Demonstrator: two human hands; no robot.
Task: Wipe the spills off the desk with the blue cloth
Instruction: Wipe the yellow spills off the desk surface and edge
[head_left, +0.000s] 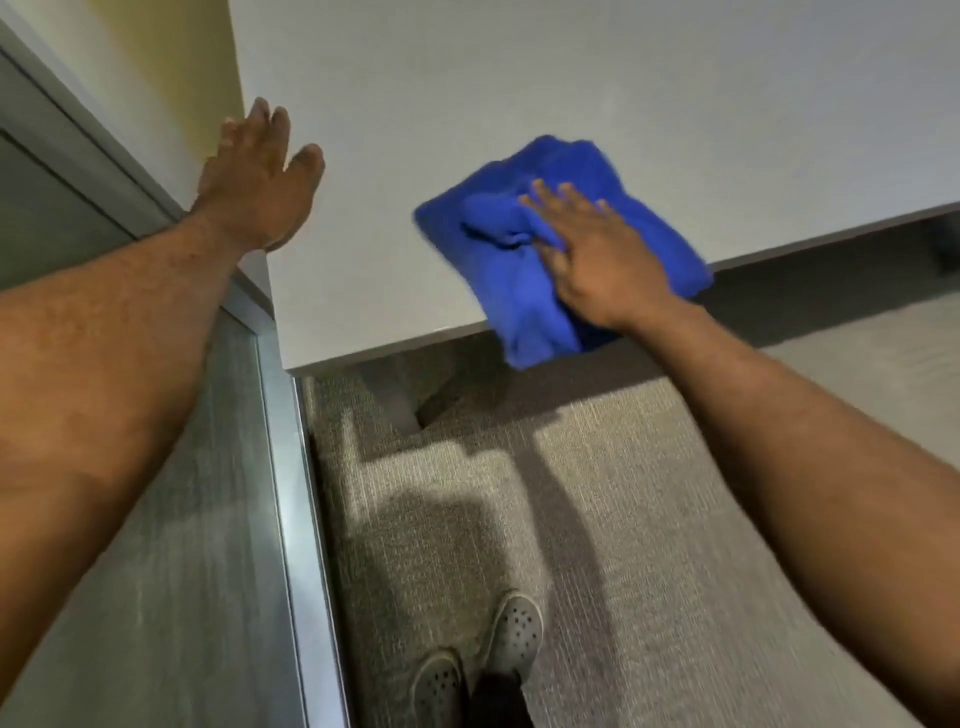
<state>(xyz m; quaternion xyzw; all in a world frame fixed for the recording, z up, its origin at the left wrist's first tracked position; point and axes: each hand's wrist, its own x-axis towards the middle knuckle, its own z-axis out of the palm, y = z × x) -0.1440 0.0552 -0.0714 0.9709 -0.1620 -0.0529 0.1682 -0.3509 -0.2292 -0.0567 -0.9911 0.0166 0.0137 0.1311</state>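
Note:
The blue cloth (524, 291) lies crumpled on the pale grey desk (571, 78), close to its front edge, and one corner hangs over that edge. My right hand (597, 260) presses flat on the cloth with its fingers spread. My left hand (254, 176) rests flat with fingers apart on the desk's left edge, holding nothing. I cannot make out any spill on the visible desk surface.
A grey partition with a metal frame (291, 467) runs along the desk's left side. Grey carpet (649, 519) lies below the front edge, with a desk leg (395, 400) and my two perforated shoes (478, 654) on it.

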